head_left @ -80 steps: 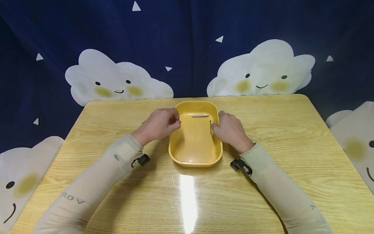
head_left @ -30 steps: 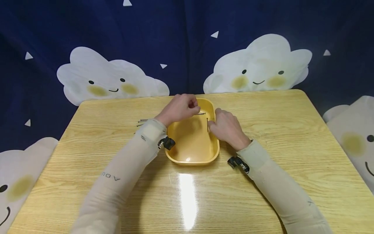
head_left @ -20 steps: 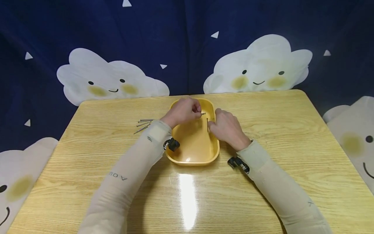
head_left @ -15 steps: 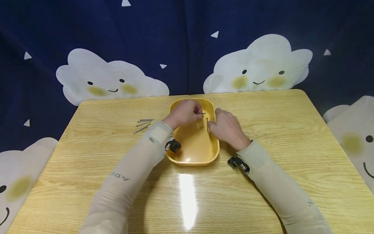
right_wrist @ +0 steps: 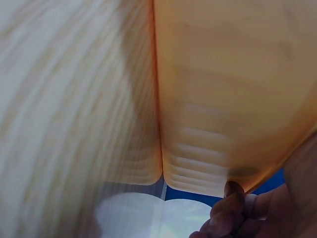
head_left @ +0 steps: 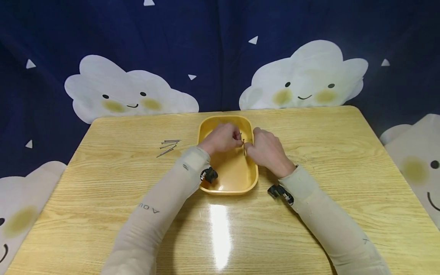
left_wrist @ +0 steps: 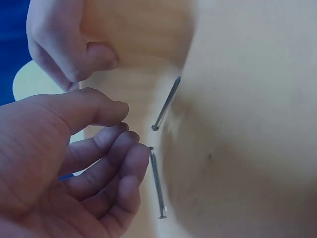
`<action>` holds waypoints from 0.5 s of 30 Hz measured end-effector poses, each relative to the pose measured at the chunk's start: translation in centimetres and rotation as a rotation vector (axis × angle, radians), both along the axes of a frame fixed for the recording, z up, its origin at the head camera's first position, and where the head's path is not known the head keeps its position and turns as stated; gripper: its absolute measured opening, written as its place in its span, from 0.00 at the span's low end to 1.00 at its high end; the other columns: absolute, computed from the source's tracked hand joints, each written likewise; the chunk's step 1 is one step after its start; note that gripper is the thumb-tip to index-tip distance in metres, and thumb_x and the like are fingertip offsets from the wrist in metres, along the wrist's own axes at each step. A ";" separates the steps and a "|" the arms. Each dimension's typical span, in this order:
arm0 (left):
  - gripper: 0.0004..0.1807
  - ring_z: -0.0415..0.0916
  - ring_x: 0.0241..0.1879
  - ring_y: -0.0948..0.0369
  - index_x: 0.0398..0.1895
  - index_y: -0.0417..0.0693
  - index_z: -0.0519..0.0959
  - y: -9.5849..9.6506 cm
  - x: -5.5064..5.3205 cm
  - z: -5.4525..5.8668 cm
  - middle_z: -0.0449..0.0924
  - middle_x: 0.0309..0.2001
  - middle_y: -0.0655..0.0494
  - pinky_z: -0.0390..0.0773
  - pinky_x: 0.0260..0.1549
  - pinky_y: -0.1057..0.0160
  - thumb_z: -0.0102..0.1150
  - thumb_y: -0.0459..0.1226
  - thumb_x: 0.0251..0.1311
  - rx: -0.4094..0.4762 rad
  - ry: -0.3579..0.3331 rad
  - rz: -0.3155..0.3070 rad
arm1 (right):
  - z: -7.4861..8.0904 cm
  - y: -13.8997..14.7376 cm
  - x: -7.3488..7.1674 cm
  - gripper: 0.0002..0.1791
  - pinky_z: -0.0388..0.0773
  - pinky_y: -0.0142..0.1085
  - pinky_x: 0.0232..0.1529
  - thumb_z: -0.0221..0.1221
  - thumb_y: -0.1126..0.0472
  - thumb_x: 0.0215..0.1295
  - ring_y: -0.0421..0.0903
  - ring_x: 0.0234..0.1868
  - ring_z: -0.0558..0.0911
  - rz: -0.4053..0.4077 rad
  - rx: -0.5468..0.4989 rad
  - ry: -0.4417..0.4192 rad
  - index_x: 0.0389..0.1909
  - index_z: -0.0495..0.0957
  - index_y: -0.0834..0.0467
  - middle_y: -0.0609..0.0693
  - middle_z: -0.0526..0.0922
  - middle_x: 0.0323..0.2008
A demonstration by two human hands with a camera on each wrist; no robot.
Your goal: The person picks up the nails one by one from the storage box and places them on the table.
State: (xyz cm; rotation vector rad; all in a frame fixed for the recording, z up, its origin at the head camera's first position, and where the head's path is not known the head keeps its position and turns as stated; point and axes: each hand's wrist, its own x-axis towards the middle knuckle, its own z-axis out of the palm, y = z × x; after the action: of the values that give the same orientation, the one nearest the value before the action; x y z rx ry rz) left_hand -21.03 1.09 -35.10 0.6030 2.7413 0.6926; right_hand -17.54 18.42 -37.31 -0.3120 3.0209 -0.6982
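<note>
- Left hand (head_left: pixel 223 139): inside the tray; fingers loosely bent, a slim gap between thumb and forefinger, nothing seen between them.
- First nail (left_wrist: pixel 166 104) and second nail (left_wrist: pixel 157 183): thin, metallic, both on the tray floor. Fingertips just beside one end of the second; touching or not, cannot tell.
- Lie of the pair from above: one lengthwise along the tray's right wall; the other showing only an end, towards the far right corner, the rest behind the left hand.
- Handling, by judgement: a round shaft would likely roll or skid under one fingertip. Best taken by thumb and forefinger across mid-shaft, the wall serving as a stop; nails to the side of the bent fingers, so none is nudged.
- Right hand (head_left: pixel 269 149): grips the right rim, thumb inside, other fingers outside. A light, even hold should steady the tray without tipping it.
- Yellow tray (head_left: pixel 227 192): upright, midway along the table's far edge, its far end close to that edge.
- Loose nails (head_left: pixel 169 145): four, fanned, left of the tray, nearer the table's far edge than its near one; well clear of both hands.
- Table (head_left: pixel 103 183): wood-grained, far corners rounded.
- Curtain (head_left: pixel 223 49): dark blue, cloud-printed, beyond the far edge.
</note>
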 end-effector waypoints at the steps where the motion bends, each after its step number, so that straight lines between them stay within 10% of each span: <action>1: 0.06 0.76 0.34 0.61 0.36 0.47 0.85 0.0 0.0 -0.1 0.85 0.35 0.56 0.73 0.37 0.68 0.66 0.40 0.64 0.000 -0.002 0.001 | 0.0 0.0 0.0 0.15 0.69 0.42 0.27 0.53 0.53 0.67 0.56 0.30 0.77 0.001 0.000 -0.002 0.38 0.72 0.62 0.58 0.76 0.30; 15: 0.05 0.73 0.31 0.62 0.33 0.46 0.86 0.8 0.3 -0.7 0.82 0.31 0.58 0.69 0.31 0.71 0.67 0.38 0.62 -0.008 -0.025 -0.028 | 0.1 -0.2 0.1 0.15 0.69 0.42 0.28 0.53 0.52 0.67 0.57 0.30 0.77 -0.007 0.006 0.010 0.36 0.71 0.61 0.58 0.75 0.29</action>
State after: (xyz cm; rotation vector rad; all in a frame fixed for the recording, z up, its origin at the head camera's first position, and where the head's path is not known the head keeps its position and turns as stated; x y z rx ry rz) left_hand -20.75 1.85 -35.76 0.6257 2.7063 0.6785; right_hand -17.44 18.23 -37.26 -0.3065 3.0345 -0.6903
